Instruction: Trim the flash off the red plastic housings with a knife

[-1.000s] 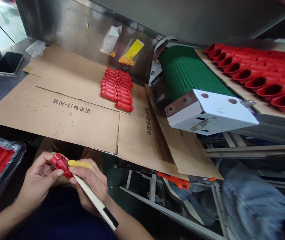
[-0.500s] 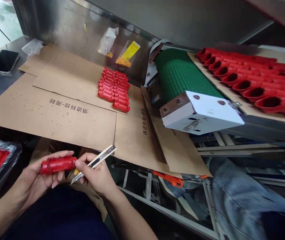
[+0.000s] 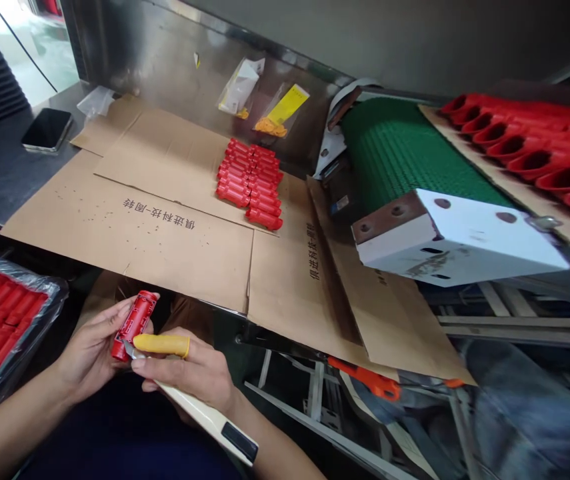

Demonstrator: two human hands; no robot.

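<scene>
My left hand (image 3: 95, 343) is closed around a red plastic tubular part (image 3: 137, 316), tilted with its upper end leaning right. In my right hand (image 3: 199, 370) is a utility knife (image 3: 205, 417) with a pale handle. Its blade lies against the lower end of the red part, and the handle runs down to the right. A yellow finger cot covers the index finger, which points along the blade. Beyond both hands, several similar red parts (image 3: 249, 177) lie in two columns on a cardboard sheet (image 3: 205, 247).
At lower left stands a plastic-lined box (image 3: 59, 300) of red parts. A green conveyor belt (image 3: 389, 153) with a white end bracket (image 3: 459, 233) is on the right, beside larger red tubes (image 3: 529, 160). A phone (image 3: 47, 130) and small bags (image 3: 285, 110) lie farther back.
The red part has turned from lying level to steeply tilted. The knife has swung round in my right hand, its blade now against the part. The view has shifted left.
</scene>
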